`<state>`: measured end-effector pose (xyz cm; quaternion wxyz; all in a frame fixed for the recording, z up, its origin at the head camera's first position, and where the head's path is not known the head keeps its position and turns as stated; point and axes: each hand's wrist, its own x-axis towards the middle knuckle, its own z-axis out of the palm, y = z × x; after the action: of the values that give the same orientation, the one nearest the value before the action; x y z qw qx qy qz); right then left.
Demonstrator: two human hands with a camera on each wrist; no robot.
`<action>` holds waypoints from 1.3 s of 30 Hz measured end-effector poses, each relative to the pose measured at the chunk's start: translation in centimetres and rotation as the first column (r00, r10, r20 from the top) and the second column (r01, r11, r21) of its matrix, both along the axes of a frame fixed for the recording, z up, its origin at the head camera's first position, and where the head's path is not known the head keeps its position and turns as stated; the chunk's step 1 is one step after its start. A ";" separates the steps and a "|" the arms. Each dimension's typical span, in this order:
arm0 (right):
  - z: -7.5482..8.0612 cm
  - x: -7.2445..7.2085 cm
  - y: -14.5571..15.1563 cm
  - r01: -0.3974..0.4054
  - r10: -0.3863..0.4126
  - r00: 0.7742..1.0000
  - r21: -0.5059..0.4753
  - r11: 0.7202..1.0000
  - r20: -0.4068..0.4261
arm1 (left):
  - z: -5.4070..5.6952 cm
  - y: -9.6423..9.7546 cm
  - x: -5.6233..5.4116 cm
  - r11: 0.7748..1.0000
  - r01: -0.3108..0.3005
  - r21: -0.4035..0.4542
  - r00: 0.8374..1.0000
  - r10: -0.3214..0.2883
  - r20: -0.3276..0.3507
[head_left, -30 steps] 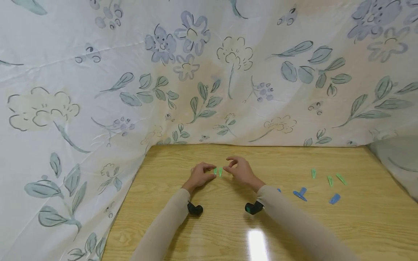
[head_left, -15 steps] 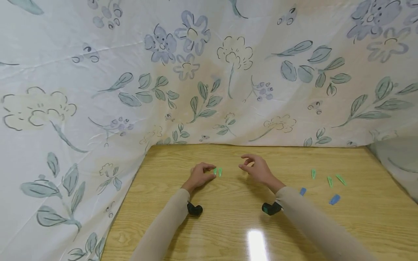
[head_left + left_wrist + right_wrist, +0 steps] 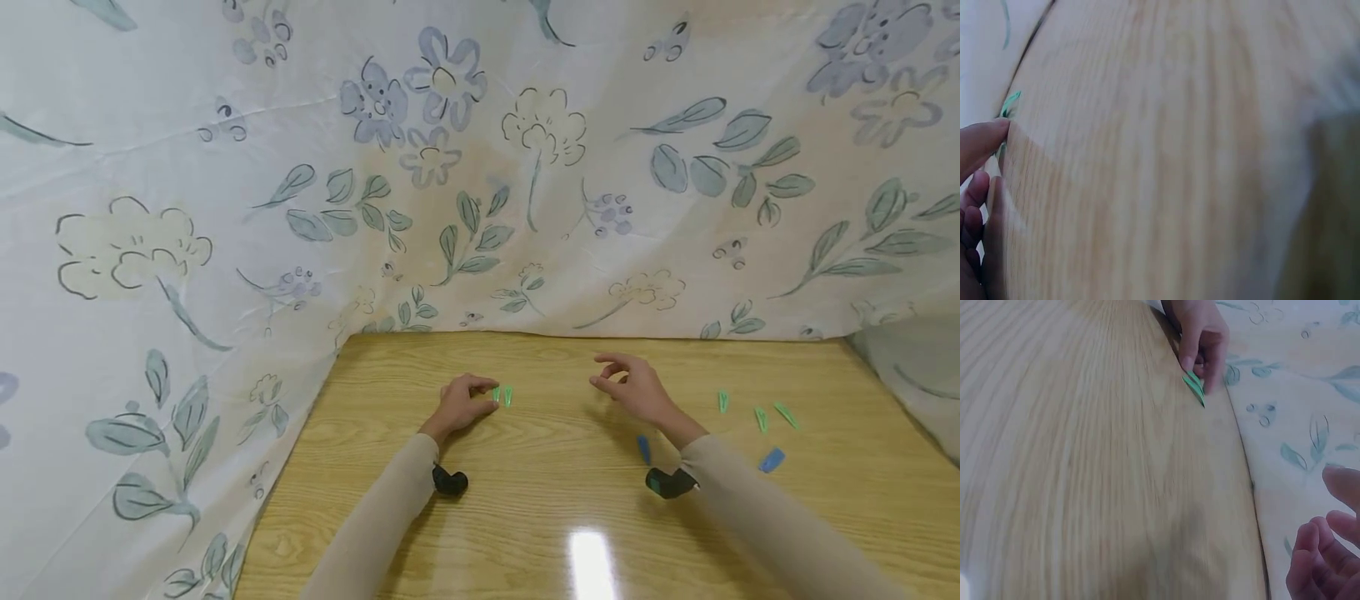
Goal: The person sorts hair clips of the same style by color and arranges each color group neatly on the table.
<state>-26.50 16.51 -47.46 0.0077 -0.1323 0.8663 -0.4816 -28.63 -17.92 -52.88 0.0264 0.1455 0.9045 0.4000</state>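
Observation:
In the head view my left hand (image 3: 459, 403) rests on the wooden table, holding a small green clip (image 3: 496, 394) between thumb and forefinger. A second green clip (image 3: 508, 397) stands just right of it, side by side. The right wrist view shows green clips (image 3: 1194, 387) at the left fingertips; in the left wrist view, a bit of green clip (image 3: 1012, 103) sticks out past a fingertip. My right hand (image 3: 633, 390) is raised over the table further right, fingers loosely bent and nothing between them. Below it lies a blue piece (image 3: 644, 449), near the right wrist.
Toward the right of the table (image 3: 540, 475) lie green clips (image 3: 761, 419), spread apart, and another blue piece (image 3: 772, 459). A floral cloth (image 3: 555, 250) hangs along the back and left table edges. Each wrist carries a black camera (image 3: 670, 482).
My right hand has moved away from the two green clips, rightward across the table. The left hand stays at its clip. The sleeve now covers one blue piece and uncovers another.

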 end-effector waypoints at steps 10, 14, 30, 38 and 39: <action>0.2 0.3 4.1 0.019 -0.017 0.999 0.034 0.999 -0.046 | 0.2 -0.1 0.0 1.000 0.010 0.007 1.000 -0.010 0.011; -0.1 0.2 5.6 0.037 -0.035 0.998 0.050 0.998 -0.043 | 0.0 -0.2 -0.2 1.000 0.009 0.002 1.000 -0.009 0.015; 0.3 0.7 11.7 0.026 -0.026 1.000 0.128 0.991 -0.002 | -0.5 0.0 -0.3 1.000 0.004 -0.010 1.000 -0.004 -0.006; -0.2 1.2 14.9 0.043 -0.041 0.999 0.151 0.988 -0.016 | -0.3 0.1 -0.2 1.000 -0.006 0.001 1.000 0.006 -0.003; -0.3 1.2 15.3 0.046 -0.044 0.999 0.153 0.987 -0.018 | -0.3 0.1 -0.2 1.000 -0.007 0.000 1.000 0.007 -0.003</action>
<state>-25.32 31.82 -47.80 0.0005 -0.1154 0.9036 -0.4125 -28.84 -17.78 -53.18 0.0235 0.1432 0.9050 0.4000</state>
